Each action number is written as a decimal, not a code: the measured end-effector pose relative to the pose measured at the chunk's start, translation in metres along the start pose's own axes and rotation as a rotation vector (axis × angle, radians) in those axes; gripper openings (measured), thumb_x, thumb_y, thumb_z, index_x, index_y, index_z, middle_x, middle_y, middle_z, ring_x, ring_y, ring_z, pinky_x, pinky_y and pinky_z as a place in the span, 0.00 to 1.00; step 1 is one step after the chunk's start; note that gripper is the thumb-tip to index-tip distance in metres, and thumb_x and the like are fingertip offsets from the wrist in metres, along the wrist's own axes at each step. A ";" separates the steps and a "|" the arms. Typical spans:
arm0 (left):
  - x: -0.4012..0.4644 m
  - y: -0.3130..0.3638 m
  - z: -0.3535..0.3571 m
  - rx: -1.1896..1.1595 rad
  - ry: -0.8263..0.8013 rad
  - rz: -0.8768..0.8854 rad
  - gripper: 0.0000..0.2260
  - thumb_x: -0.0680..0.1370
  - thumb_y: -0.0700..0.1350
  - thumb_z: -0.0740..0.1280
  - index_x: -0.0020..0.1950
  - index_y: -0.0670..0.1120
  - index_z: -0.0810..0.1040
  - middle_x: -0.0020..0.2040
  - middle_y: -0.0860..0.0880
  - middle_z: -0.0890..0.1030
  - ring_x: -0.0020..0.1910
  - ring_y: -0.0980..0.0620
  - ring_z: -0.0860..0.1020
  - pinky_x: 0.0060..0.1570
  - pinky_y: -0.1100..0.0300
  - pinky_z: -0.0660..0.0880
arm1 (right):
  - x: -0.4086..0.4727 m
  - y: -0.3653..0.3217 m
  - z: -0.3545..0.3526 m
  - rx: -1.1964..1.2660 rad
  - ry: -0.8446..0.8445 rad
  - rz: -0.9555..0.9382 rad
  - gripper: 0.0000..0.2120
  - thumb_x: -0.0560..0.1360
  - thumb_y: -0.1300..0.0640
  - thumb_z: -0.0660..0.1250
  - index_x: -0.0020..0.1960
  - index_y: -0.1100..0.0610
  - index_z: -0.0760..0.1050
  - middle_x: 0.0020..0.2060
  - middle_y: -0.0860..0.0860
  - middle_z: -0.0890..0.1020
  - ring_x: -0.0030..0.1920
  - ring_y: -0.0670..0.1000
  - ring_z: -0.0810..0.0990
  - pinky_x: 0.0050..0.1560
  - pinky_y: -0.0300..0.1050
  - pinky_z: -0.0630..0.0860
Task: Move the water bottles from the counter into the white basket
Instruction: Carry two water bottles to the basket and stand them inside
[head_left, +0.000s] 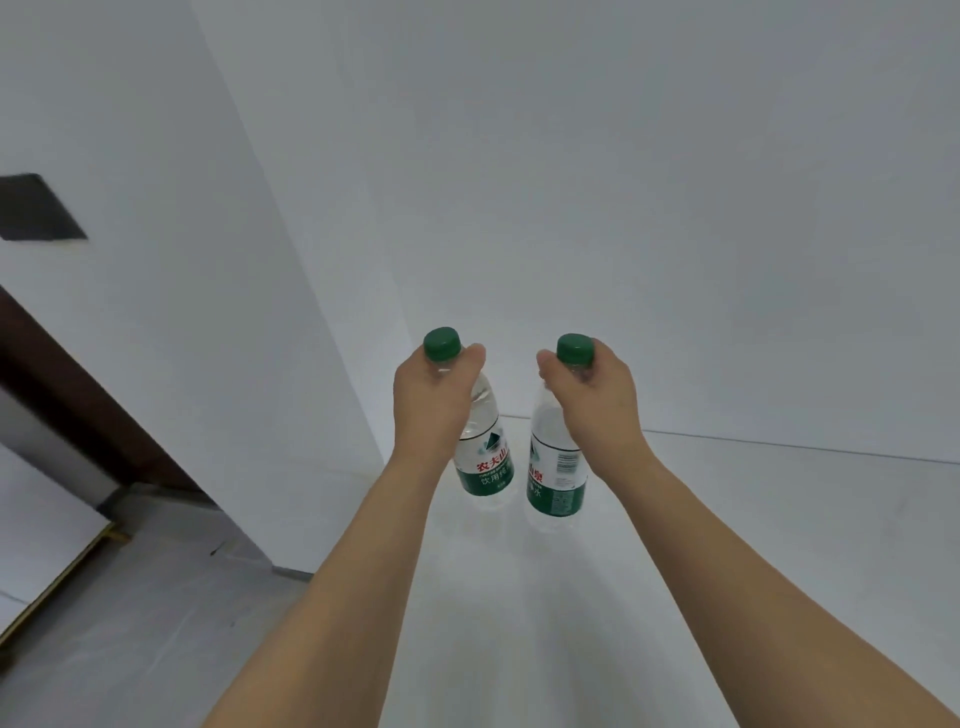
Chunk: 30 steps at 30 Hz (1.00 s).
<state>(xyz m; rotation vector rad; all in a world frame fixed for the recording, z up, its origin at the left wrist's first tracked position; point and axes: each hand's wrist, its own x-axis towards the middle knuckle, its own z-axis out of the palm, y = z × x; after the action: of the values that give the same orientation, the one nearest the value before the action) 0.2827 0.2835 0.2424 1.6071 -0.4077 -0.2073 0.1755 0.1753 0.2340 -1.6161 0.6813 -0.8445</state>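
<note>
Both arms reach out over the white counter (727, 545) near the corner where two white walls meet. The left hand (431, 400) has its fingers curled round the neck of a clear plastic water bottle with a green cap and a green-and-white label (485, 460), thumb lying across the shoulder just under the cap. The right hand (592, 400) grips the neck of a second clear plastic bottle of the same kind (556, 478) in the same way, its thumb pointing toward the other hand.

Below the fingers each bottle hangs or stands roughly upright, the lower ends leaning slightly toward each other; the two labels are just beside one another, and I cannot tell whether they touch. Whether the bottoms rest on the counter or are just clear of it is also not plain. Both green caps stick up above the knuckles.

To the left of the left hand, past the counter's edge, lies a grey floor (156, 597) with a dark brown door frame (78, 384) against the wall.
</note>
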 end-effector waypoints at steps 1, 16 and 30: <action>-0.002 0.003 -0.011 -0.015 0.016 -0.004 0.15 0.69 0.51 0.71 0.43 0.39 0.76 0.36 0.48 0.76 0.37 0.49 0.75 0.45 0.49 0.77 | -0.003 -0.009 0.005 -0.001 -0.023 -0.014 0.06 0.75 0.50 0.69 0.46 0.52 0.75 0.43 0.53 0.82 0.45 0.53 0.81 0.47 0.44 0.76; -0.140 0.032 -0.319 0.083 0.713 0.069 0.07 0.71 0.39 0.69 0.36 0.42 0.71 0.31 0.48 0.67 0.32 0.53 0.65 0.33 0.58 0.63 | -0.181 -0.101 0.250 0.162 -0.733 -0.176 0.05 0.75 0.52 0.70 0.46 0.53 0.76 0.44 0.57 0.84 0.48 0.57 0.83 0.52 0.52 0.78; -0.255 0.059 -0.473 0.257 1.110 0.075 0.06 0.69 0.41 0.70 0.36 0.43 0.74 0.31 0.48 0.69 0.31 0.53 0.66 0.35 0.56 0.65 | -0.329 -0.166 0.370 0.320 -1.164 -0.212 0.09 0.76 0.55 0.69 0.51 0.61 0.77 0.47 0.60 0.83 0.48 0.58 0.82 0.51 0.49 0.77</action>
<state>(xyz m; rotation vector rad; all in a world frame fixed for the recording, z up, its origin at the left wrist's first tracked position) 0.2179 0.8159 0.3115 1.6941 0.3832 0.8035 0.2877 0.6809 0.3011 -1.5722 -0.4319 -0.0401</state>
